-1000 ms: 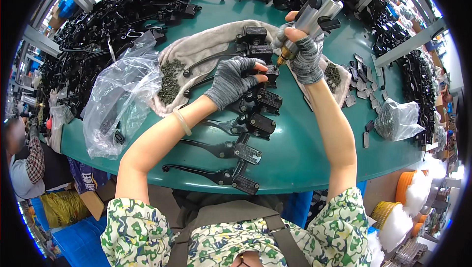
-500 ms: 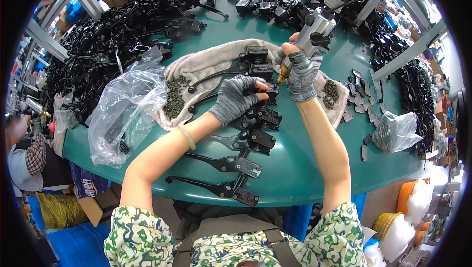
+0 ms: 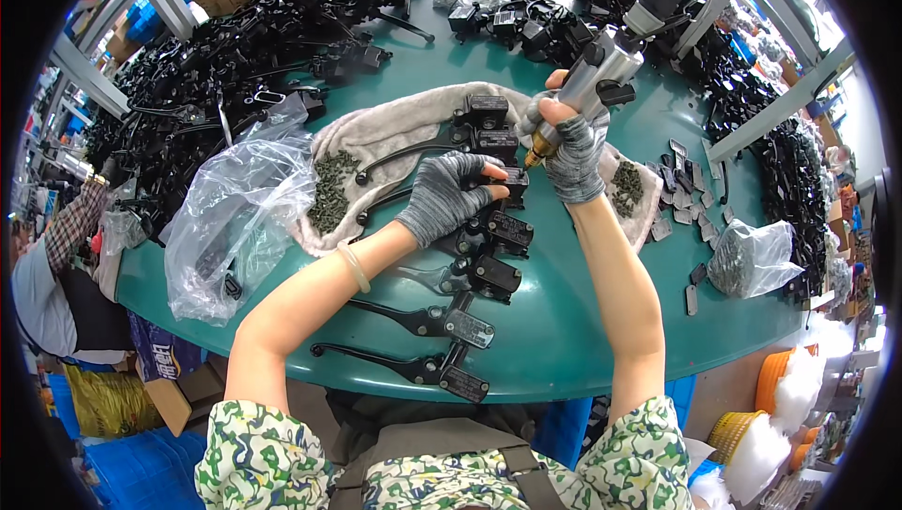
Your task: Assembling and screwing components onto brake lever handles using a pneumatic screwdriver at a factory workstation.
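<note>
The clock is laid flat on the picture, with twelve o'clock at its top edge. A black block (image 3: 513,188), part of a lever assembly, lies near the middle of the green table (image 3: 583,322), in a row with similar ones at twelve and six o'clock from it. The left hand (image 3: 449,198), in a grey fingerless glove, reaches it from nine o'clock. The bare thumb and forefinger are slightly apart at its upper face; whether they pinch something there, I cannot tell. The right hand (image 3: 575,153) has its fingers clamped around a silver power driver (image 3: 615,64), whose body points to one o'clock from this hand. The brass nose (image 3: 539,150) comes down close to the block; contact is not clear.

A curved black lever (image 3: 383,203), which seems to belong to this block, goes out at nine o'clock from the left hand, partly covered by it.

I judge the block stiff, rather heavy for its size, and not fragile; its smooth surface may slip a little. The best hold is probably on the block's sides, because the lever may swing. The driver looks heavy, so a full grip around the barrel, low near the nose, should keep it steady.
</note>
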Demonstrator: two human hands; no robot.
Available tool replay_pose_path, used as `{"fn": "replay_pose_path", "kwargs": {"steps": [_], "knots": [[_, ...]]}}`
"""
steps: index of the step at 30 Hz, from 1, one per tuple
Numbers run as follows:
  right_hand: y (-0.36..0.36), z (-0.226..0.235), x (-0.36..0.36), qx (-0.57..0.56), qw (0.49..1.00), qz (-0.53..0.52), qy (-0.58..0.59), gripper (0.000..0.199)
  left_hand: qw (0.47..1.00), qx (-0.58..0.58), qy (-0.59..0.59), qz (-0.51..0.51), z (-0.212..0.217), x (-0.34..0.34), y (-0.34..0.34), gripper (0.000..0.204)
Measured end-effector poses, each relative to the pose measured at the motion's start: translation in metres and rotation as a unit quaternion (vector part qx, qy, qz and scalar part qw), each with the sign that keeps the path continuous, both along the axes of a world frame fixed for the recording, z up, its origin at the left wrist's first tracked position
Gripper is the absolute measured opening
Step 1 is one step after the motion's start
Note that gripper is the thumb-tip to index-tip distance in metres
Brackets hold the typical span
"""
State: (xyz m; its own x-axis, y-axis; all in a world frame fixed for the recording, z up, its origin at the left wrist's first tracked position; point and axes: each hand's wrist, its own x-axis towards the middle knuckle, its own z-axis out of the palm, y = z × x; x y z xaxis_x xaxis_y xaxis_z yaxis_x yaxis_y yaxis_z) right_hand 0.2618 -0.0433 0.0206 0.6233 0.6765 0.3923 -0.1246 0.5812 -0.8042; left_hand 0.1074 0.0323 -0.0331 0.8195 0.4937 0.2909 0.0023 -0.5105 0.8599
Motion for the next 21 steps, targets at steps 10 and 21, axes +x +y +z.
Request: {"fn": "replay_pose_path", "kwargs": {"steps": [10, 21], "knots": [[-0.004, -0.003, 0.001, -0.042, 0.998, -0.045, -0.034, 0.041, 1.0, 0.01, 0.0, 0.005, -0.001, 0.003, 0.003, 0.022], [0.001, -0.002, -0.001, -0.029, 0.998, -0.052, 0.004, 0.032, 1.0, 0.007, -0.019, 0.001, -0.003, 0.003, 0.001, 0.021]]}}
